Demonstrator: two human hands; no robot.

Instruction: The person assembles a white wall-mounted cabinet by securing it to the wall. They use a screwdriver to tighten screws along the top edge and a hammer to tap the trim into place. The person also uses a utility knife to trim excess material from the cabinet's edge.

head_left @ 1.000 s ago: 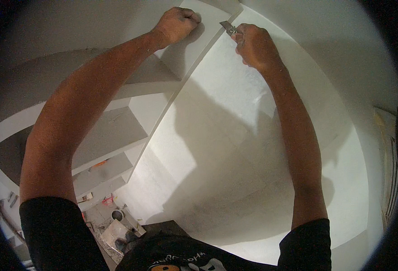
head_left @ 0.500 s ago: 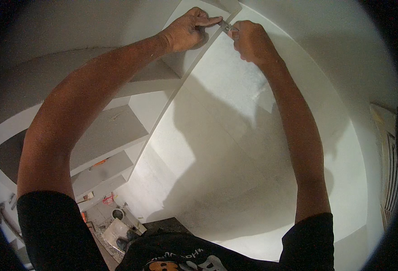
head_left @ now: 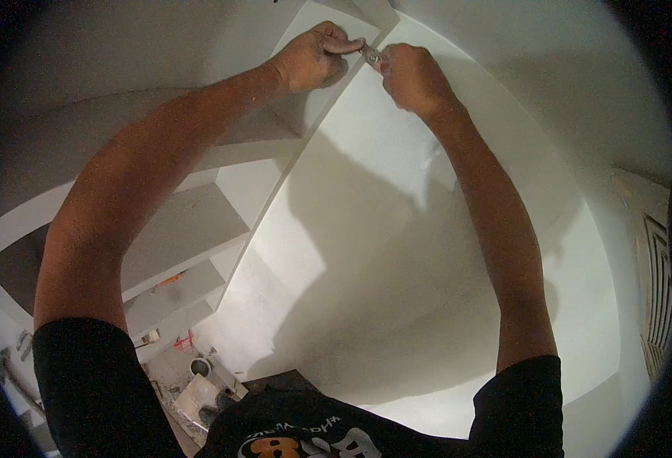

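My right hand [head_left: 418, 80] is closed around a small grey metal tool [head_left: 372, 55], perhaps a scraper; its exact kind is too small to tell. The tool lies at the edge of a white upright shelf panel [head_left: 327, 113], close under the ceiling. Against the tool's other end rests the stretched index finger of my left hand [head_left: 313, 59]. The remaining left fingers are curled in, and anything inside them is hidden. Both arms are raised. Whitish, patchy coating covers the wall [head_left: 366, 206] below my hands.
White built-in shelves [head_left: 187, 225] run down the left side, with an orange item [head_left: 170, 280] on a lower one. On the littered floor far below stand a round container [head_left: 199, 367] and a pale board [head_left: 197, 397]. A louvred panel [head_left: 656, 286] is at the right edge.
Both hands, with the metal tool between them, have shifted slightly down and left in the picture. The view itself has also moved a little. My right hand keeps its grasp.
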